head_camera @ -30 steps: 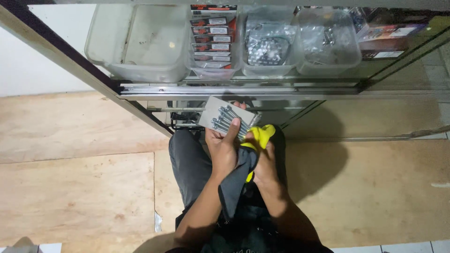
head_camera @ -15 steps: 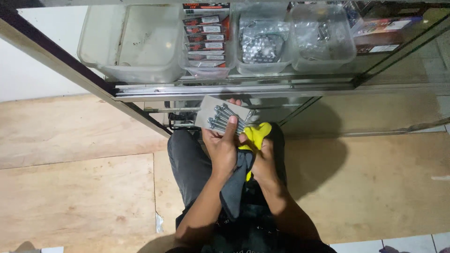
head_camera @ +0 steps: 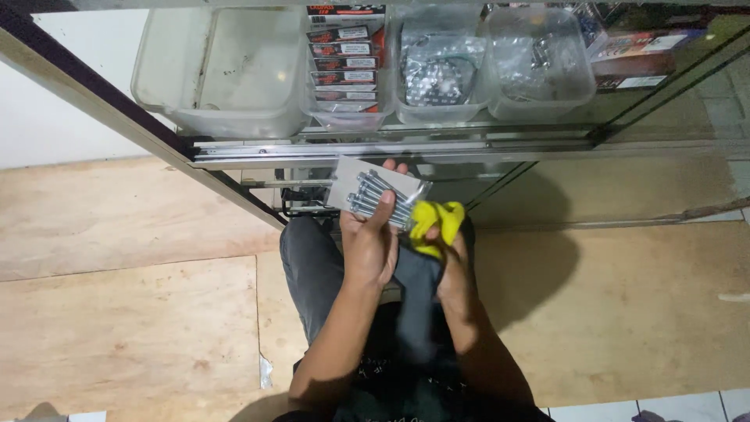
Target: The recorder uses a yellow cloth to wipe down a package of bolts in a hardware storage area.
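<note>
head view, looking down. left hand [head_camera: 369, 244] grips a clear pack of bolts [head_camera: 376, 193], thumb across its face, held just below the shelf rail [head_camera: 391, 146]. right hand [head_camera: 453, 262] is closed on a yellow cloth [head_camera: 436, 223], touching the pack's right edge. above: an empty tub [head_camera: 223, 70] and tubs of bagged parts [head_camera: 441, 66]. wooden floor [head_camera: 125, 258] on both sides.

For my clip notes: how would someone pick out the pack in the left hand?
Below the glass shelf of clear tubs, find the left hand. It holds a flat clear pack of long silver bolts, unlike the yellow cloth in the right hand.
</note>
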